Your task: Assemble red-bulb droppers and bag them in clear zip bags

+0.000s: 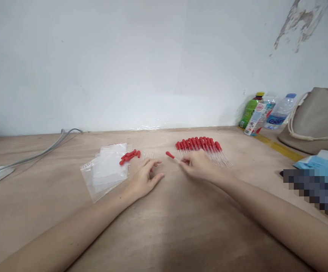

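Observation:
A glass dropper with a red rubber bulb [170, 155] is pinched by its clear tube in my right hand [196, 163], bulb pointing up and left. Just behind that hand lies a row of several red-bulbed droppers [199, 142], their clear tubes toward me and partly hidden by the hand. My left hand [148, 177] rests over the table with thumb and fingers apart, holding nothing. Beyond its fingertips are some clear glass tubes [149, 155], partly covered. Loose red rubber bulbs [128, 156] lie to their left, at the edge of a stack of clear plastic bags [110, 166].
Against the wall at right stand a green bottle [249, 111], a drink carton [256, 119] and a clear water bottle [280, 113]. A beige bag [317, 121] and a blue packet [322, 164] sit at the right. A grey cable [43, 152] crosses the left side.

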A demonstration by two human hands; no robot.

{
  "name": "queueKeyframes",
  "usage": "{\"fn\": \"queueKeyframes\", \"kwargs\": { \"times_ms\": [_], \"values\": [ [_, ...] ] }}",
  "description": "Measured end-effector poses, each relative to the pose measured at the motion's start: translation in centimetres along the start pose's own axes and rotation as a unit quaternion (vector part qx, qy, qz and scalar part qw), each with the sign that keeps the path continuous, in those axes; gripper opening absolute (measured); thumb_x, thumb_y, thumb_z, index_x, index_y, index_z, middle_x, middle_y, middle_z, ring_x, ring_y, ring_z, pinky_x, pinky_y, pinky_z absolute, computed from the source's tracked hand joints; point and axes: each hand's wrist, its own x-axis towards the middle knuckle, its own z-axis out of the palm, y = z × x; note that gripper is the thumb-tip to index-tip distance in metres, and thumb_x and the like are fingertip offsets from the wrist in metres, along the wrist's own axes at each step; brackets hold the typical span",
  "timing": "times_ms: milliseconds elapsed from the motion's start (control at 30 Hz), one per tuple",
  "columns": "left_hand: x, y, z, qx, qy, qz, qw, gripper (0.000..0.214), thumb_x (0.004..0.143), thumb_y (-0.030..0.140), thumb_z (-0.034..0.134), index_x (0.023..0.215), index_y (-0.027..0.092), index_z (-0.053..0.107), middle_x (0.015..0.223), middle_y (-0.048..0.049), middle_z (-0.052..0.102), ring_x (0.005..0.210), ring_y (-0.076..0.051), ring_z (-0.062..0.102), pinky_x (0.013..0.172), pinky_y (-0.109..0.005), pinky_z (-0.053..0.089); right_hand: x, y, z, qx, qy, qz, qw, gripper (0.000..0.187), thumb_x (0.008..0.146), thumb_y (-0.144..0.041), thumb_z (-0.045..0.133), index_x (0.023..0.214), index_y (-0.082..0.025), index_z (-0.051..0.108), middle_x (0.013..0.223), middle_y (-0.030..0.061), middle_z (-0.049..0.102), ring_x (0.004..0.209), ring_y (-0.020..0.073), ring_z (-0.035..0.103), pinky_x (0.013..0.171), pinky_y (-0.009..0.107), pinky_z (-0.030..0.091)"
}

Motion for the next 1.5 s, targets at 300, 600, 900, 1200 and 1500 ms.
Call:
{"fn": "queueKeyframes", "kwargs": {
  "times_ms": [300,600,900,1200,1500],
  "values": [
    [-0.4,-0.1,0.0,-0.016,-0.050,0.020,0.998,0.015,0.080,0.024,0.052,0.093,0.020,0.057,0.091,-0.0034,0.052,0.075,-0.015,0.052,0.063,-0.027,0.046,5.7,0.2,3.8,-0.095,0.026,0.185,0.978,0.027,0.077,-0.031,0.043,0.072,-0.016,0.064,0.074,0.0094,0.065,0.074,0.0215,0.058,0.072,0.034,0.027],
    [0.6,-0.7,-0.4,0.031,-0.013,0.010,0.999,0.014,0.078,0.028,0.054,0.087,0.020,0.060,0.085,-0.0033,0.055,0.079,-0.017,0.052,0.074,-0.032,0.045,5.4,0.8,4.6,-0.129,0.021,0.179,0.975,0.029,0.077,-0.029,0.040,0.068,-0.013,0.062,0.071,0.0110,0.065,0.070,0.0217,0.058,0.077,0.039,0.023],
    [2.9,-8.6,-3.0,0.181,0.054,-0.138,0.972,0.029,0.083,0.028,0.040,0.101,0.017,0.060,0.106,-0.0099,0.054,0.109,-0.026,0.044,0.094,-0.042,0.036,5.7,-3.7,5.6,-0.016,0.004,0.136,0.991,0.034,0.079,-0.044,0.041,0.068,-0.020,0.063,0.076,0.0065,0.066,0.076,0.0208,0.058,0.080,0.039,0.025],
    [2.8,-7.9,-2.1,0.106,-0.023,-0.109,0.988,0.034,0.082,0.026,0.040,0.110,0.015,0.055,0.108,-0.0107,0.058,0.101,-0.023,0.054,0.091,-0.038,0.041,6.8,-6.2,6.2,0.013,-0.054,0.153,0.987,0.033,0.077,-0.043,0.045,0.081,-0.018,0.065,0.088,0.0111,0.067,0.087,0.0233,0.059,0.085,0.040,0.028],
    [3.0,-5.1,0.4,0.033,-0.008,-0.124,0.992,0.037,0.077,0.019,0.047,0.113,0.012,0.053,0.116,-0.0131,0.053,0.111,-0.023,0.049,0.096,-0.037,0.038,6.6,-3.8,4.4,-0.029,-0.057,0.188,0.980,0.028,0.073,-0.036,0.049,0.083,-0.015,0.066,0.085,0.0127,0.067,0.085,0.0253,0.059,0.078,0.038,0.032]
  ]
}}
